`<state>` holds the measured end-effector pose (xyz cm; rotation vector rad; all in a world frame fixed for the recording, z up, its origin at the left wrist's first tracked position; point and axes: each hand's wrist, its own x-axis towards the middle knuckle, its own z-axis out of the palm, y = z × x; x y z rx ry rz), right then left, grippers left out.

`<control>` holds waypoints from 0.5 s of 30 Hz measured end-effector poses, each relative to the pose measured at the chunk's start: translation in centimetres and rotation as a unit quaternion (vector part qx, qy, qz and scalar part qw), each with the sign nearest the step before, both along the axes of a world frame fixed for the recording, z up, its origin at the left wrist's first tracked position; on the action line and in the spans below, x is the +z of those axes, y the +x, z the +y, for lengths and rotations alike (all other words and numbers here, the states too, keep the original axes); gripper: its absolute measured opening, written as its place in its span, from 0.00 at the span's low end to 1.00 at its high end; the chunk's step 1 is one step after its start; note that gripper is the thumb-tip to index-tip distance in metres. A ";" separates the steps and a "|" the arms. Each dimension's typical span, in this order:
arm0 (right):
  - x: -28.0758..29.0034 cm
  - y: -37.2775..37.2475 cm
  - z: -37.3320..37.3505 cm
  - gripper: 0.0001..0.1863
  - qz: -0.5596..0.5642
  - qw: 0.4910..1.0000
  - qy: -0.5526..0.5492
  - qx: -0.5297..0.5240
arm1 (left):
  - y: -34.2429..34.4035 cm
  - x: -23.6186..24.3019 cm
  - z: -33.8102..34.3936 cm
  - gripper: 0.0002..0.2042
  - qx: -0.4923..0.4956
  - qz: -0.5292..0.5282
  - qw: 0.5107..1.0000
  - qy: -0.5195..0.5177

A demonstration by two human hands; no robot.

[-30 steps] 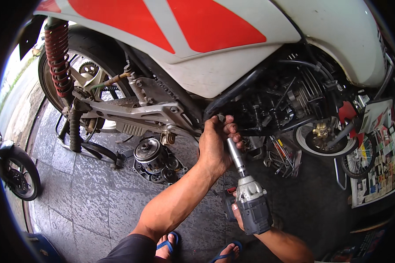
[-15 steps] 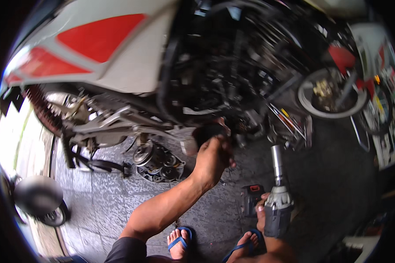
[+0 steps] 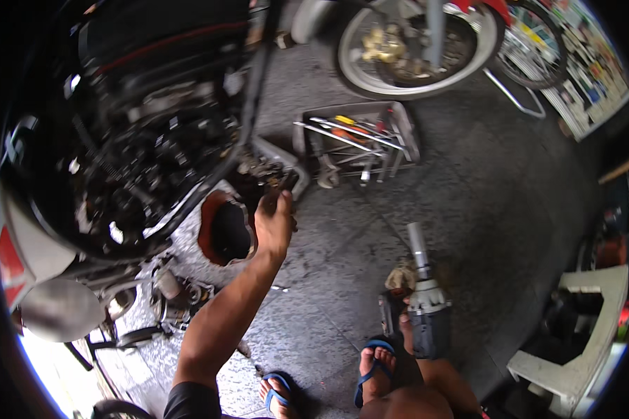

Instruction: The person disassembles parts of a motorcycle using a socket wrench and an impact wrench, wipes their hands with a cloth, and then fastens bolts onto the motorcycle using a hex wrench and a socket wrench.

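My left hand reaches forward with its fingers closed, at the near edge of a grey metal tray holding small dark parts. Something dark shows at the fingertips, too blurred to name. Just left of that hand stands an orange-brown rimmed container with a dark inside. My right hand, partly hidden, grips a cordless impact wrench. Its long silver socket points away from me. A crumpled tan rag lies on the floor beside the wrench.
A partly stripped motorcycle fills the left side. Ahead lies a grey tool tray with wrenches and screwdrivers. Beyond it is a spoked wheel. Engine parts sit at lower left, a white plastic stool at right.
My view has swung to the right, so the motorcycle now lies farther left and the tool tray shows fully. My left hand has moved to the metal tray; the right still holds the impact wrench.
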<state>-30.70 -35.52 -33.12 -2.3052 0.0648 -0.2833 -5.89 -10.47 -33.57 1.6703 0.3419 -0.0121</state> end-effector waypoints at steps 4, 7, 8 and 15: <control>0.3 1.2 -2.0 0.16 0.168 0.956 -0.218 0.100 | -4.0 7.4 -8.0 0.24 -0.329 -0.350 0.833 0.274; -6.2 -3.5 -5.1 0.18 0.190 0.854 0.478 -0.074 | -5.3 13.2 -14.0 0.27 -0.476 -0.444 0.688 0.320; -3.6 -2.4 -5.3 0.21 0.270 0.792 0.540 -0.082 | -5.1 13.0 -14.9 0.26 -0.510 -0.464 0.640 0.337; 8.3 -2.1 -12.5 0.40 0.101 0.969 0.224 0.033 | -6.4 13.5 -23.1 0.16 -0.694 -0.427 0.487 0.314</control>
